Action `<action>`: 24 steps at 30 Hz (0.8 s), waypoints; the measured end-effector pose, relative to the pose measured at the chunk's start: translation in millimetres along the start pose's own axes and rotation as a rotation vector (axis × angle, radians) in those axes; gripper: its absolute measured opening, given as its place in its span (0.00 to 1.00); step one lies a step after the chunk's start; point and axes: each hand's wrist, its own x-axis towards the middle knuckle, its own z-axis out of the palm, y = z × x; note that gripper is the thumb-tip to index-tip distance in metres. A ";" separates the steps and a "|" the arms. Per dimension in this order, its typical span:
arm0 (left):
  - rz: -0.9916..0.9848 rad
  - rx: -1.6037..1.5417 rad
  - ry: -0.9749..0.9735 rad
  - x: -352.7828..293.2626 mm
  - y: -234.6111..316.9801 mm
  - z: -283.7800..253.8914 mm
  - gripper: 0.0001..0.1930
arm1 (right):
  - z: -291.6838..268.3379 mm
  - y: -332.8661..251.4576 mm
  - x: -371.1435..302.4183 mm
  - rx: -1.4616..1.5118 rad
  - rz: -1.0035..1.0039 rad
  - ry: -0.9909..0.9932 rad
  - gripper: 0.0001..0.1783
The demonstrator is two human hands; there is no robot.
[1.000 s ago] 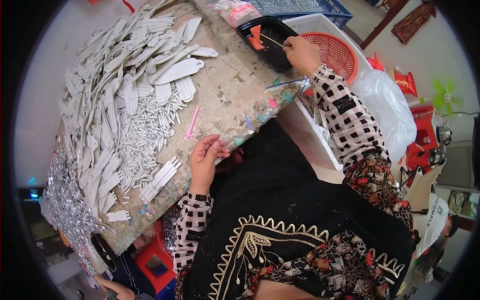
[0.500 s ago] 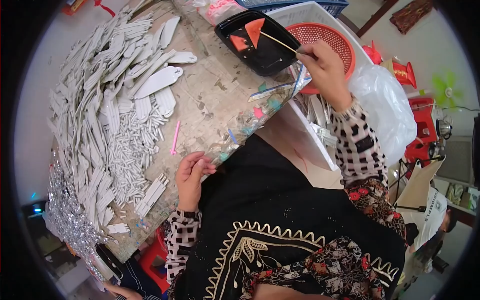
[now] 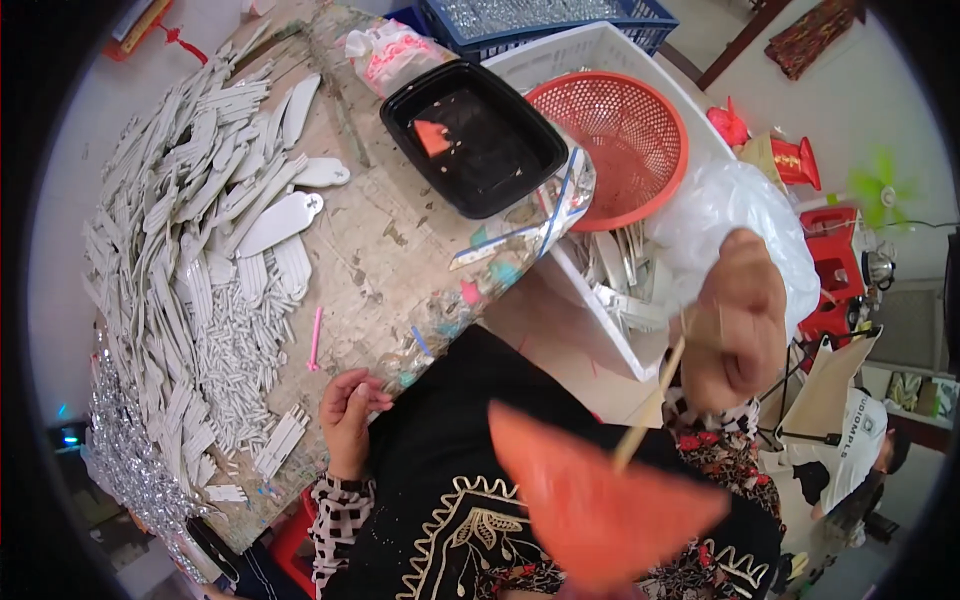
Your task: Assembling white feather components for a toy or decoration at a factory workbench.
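The right hand is raised close to the camera, fingers pinched shut around a thin wooden stick, and on the stick's lower end, just below the grip, sits a wedge of red melon, large and blurred, lifted well clear of the table. Beyond the grip, up and to the left, a black plastic tray stands on the table's corner with one small red wedge left in it and a few pale specks; so most of the fruit appears gone, with one piece in hand and one still to take. Further left of the grip, the left hand rests loosely curled and empty at the edge of the worn table, beside a pink stick. Past it lie heaps of flat white plastic pieces. Behind the tray stands a red basket.
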 end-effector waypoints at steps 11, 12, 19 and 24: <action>-0.076 -0.083 0.072 12.6 8.7 18.0 0.12 | 8.3 23.6 -5.6 0.081 -0.283 0.340 0.10; -0.076 -0.074 0.077 15.8 8.4 20.6 0.12 | 7.9 24.5 -3.7 0.049 -0.300 0.357 0.08; -0.059 -0.041 0.098 14.2 1.4 17.9 0.12 | 20.1 29.9 -7.5 -0.003 -0.331 0.475 0.09; -0.096 -0.070 0.104 12.0 -1.7 21.6 0.11 | 15.6 25.6 -7.1 0.001 -0.375 0.514 0.09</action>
